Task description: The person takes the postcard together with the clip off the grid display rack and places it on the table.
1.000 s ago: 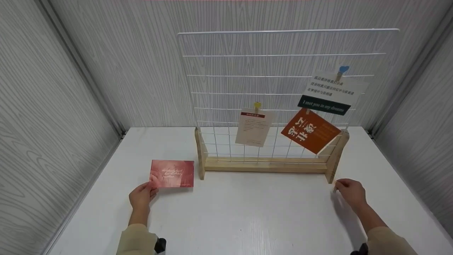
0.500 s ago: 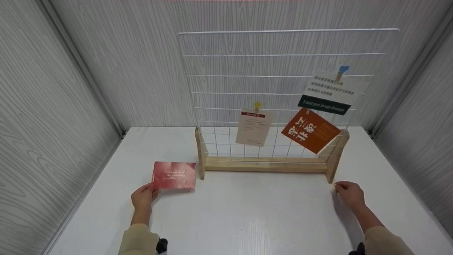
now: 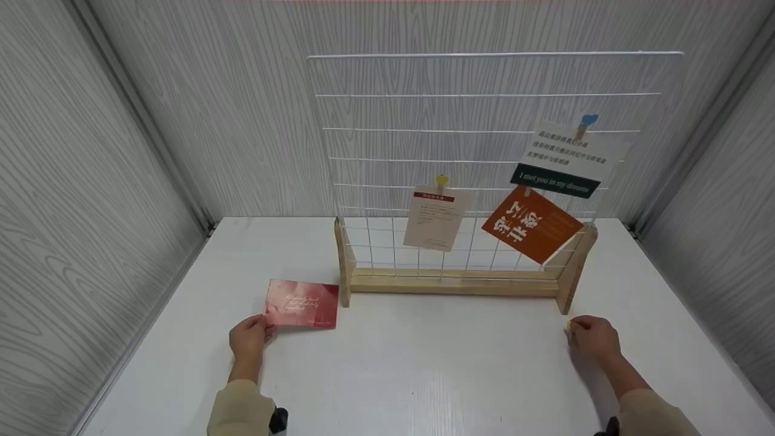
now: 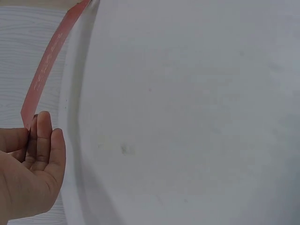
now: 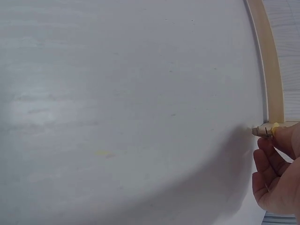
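Note:
My left hand point(image 3: 248, 339) pinches a pink-red card point(image 3: 303, 304) by its lower left corner, just left of the rack's foot. In the left wrist view the card point(image 4: 49, 61) is seen nearly edge-on, its corner between thumb and fingers. Over the table at the right, my right hand point(image 3: 596, 338) pinches a small wooden clothespin point(image 5: 263, 131) with a yellow decoration, in front of the rack's right foot. A white wire grid rack point(image 3: 454, 287) on a wooden base stands between and beyond the hands.
On the grid hang a cream card point(image 3: 433, 223) under a yellow clip point(image 3: 442, 180), an orange card point(image 3: 531, 225), and a white-and-green card point(image 3: 566, 158) under a blue clip point(image 3: 587, 121). Wood-grain panels point(image 3: 109, 181) enclose the white table point(image 3: 412, 363).
My left hand has shifted slightly right and nearer with the card, which tilts a little more. The right hand has drawn slightly nearer and left with the clothespin. The hung cards stay put.

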Available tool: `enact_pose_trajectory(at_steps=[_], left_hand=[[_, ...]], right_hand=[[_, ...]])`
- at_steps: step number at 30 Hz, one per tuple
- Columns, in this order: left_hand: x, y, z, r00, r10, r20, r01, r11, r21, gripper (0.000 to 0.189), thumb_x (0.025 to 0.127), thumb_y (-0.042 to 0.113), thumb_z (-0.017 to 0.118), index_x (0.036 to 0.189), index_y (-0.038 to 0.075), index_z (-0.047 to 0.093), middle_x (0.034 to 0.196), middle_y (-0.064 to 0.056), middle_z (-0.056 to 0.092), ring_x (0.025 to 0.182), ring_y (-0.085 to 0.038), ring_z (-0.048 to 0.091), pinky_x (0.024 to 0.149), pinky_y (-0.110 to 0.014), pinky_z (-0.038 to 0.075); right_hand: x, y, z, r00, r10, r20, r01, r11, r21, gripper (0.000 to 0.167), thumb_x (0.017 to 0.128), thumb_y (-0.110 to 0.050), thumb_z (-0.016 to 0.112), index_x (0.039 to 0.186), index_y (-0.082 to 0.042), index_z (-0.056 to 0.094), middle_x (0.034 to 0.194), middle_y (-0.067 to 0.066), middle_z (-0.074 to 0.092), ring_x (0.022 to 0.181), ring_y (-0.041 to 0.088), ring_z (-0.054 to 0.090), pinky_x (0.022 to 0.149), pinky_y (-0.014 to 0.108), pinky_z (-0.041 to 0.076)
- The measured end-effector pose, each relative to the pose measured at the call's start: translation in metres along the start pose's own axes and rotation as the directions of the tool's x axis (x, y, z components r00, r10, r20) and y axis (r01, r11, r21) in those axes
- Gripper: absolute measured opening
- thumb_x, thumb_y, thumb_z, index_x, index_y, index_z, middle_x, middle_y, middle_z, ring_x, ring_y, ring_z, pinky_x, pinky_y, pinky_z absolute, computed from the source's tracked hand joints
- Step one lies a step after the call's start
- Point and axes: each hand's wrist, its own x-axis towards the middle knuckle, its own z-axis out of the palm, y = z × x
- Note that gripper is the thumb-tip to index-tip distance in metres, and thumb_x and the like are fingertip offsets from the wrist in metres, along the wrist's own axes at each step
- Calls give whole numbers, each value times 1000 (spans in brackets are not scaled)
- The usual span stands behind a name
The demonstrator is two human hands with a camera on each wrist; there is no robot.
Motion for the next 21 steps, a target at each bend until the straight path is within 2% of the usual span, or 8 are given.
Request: enact_pose_trajectory(at_steps=[9, 17, 21], left_hand=[[1, -8, -1, 1000, -4, -2, 4, 999, 53, 28, 90, 11, 45, 108, -11, 50, 94, -21, 56, 65, -10, 60, 53, -10, 44], [-3, -3, -1, 1000, 14, -3, -14, 997, 80, 26, 89, 7, 46, 104, -14, 50, 89, -21, 57, 68, -15, 60, 63, -24, 49], [-1, -4, -1, 1000, -13, 14, 12, 995, 95, 28, 89, 8, 44, 108, -12, 49, 96, -22, 55, 71, -15, 59, 65, -25, 48]], right_hand=[[0, 2, 2, 998, 41, 36, -42, 999, 25, 27, 88, -11, 46, 100, 10, 56, 86, 15, 58, 74, 23, 51, 58, 30, 42], [2, 3, 2, 998, 47, 35, -48, 999, 22, 28, 88, -13, 46, 100, 10, 56, 88, 17, 58, 75, 24, 51, 58, 31, 42], [1, 4, 1, 999, 42, 26, -43, 999, 8, 30, 87, -14, 47, 101, 10, 56, 85, 16, 57, 73, 24, 50, 56, 30, 41]])
